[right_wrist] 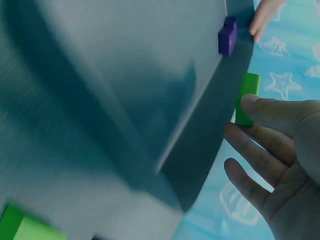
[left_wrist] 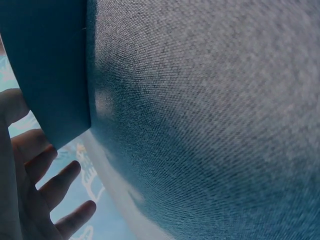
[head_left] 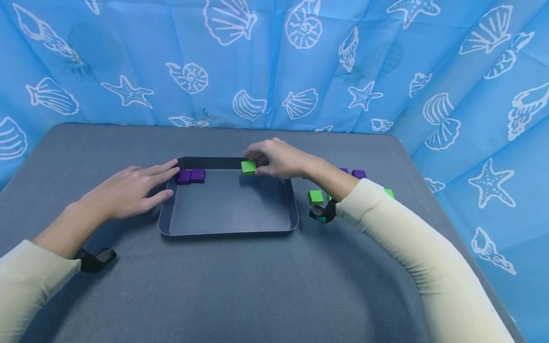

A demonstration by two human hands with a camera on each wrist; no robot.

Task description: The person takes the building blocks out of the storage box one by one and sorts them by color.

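Between the thumb and fingers of my right hand (head_left: 280, 158) is a green block (head_left: 248, 167), held over the far part of a dark tray (head_left: 227, 233). The right wrist view shows the pinch on the green block (right_wrist: 247, 97), above the tray's wall (right_wrist: 200, 135). Two purple blocks (head_left: 197, 176) sit side by side in the tray's far left corner. My left hand (head_left: 133, 188) lies at the tray's left rim, its fingers extended and touching that edge near the purple blocks. In the left wrist view, the left hand's fingers (left_wrist: 60, 182) spread beside the tray's outer wall (left_wrist: 50, 65).
Right of the tray, green blocks (head_left: 315, 197) and purple blocks (head_left: 359, 174) lie on the grey cloth-covered table (head_left: 257, 286), partly hidden by the right forearm. A blue curtain with white shells (head_left: 274, 62) hangs behind the table and along its right side.
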